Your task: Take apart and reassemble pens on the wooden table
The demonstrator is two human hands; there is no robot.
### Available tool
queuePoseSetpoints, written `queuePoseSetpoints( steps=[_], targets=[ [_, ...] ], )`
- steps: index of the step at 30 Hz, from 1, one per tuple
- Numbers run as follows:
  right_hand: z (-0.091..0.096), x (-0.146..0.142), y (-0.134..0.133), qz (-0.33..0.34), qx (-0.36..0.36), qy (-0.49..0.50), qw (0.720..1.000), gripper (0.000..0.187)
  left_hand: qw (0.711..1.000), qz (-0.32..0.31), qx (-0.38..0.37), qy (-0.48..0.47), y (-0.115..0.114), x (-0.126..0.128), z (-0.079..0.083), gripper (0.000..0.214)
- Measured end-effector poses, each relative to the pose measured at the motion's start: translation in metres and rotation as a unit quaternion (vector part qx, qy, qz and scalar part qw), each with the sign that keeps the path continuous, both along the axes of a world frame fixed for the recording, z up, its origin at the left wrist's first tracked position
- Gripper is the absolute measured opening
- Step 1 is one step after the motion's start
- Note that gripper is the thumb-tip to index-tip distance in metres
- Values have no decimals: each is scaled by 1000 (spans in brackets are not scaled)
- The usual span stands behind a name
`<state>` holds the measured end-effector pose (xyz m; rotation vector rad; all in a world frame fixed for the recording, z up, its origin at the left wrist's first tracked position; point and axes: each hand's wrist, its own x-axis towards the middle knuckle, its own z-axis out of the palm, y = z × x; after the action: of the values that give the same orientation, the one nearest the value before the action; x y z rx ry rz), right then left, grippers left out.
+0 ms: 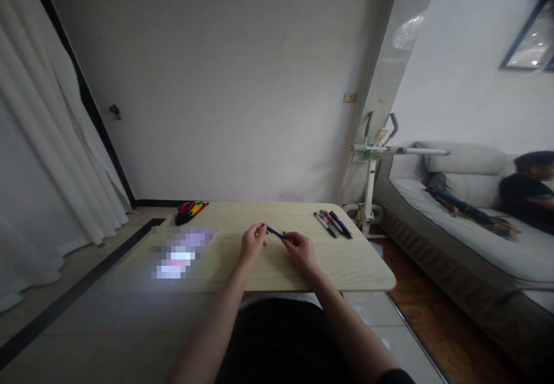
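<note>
Left hand [254, 242] and right hand [300, 249] pinch opposite ends of a blue pen [276, 233], not yet set down, above the table [277, 273] between coloured pens [190, 212] and loose pens [332, 224], its capping unclear.

A pen [275, 232] spans the gap between our left hand [253, 243] and right hand [300, 249], barring passage there. Leftward we have bare table [227, 245] up to a glowing blurred patch [175, 262], markers [189, 213] behind it; rightward, open surface until loose pens [332, 224].
</note>
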<state>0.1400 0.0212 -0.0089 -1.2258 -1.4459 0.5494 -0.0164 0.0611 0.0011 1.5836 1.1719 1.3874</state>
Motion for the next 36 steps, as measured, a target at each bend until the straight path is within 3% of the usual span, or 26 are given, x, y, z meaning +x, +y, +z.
queuePoseSetpoints(
  steps=[22,36],
  targets=[
    [2,0,0,3,8,-11,1000,18,999,10,46,15,-2,3,-3,46],
    [5,-2,-2,-3,-1,-17,1000,17,999,-25,0,-44,0,2,0,45]
  ],
)
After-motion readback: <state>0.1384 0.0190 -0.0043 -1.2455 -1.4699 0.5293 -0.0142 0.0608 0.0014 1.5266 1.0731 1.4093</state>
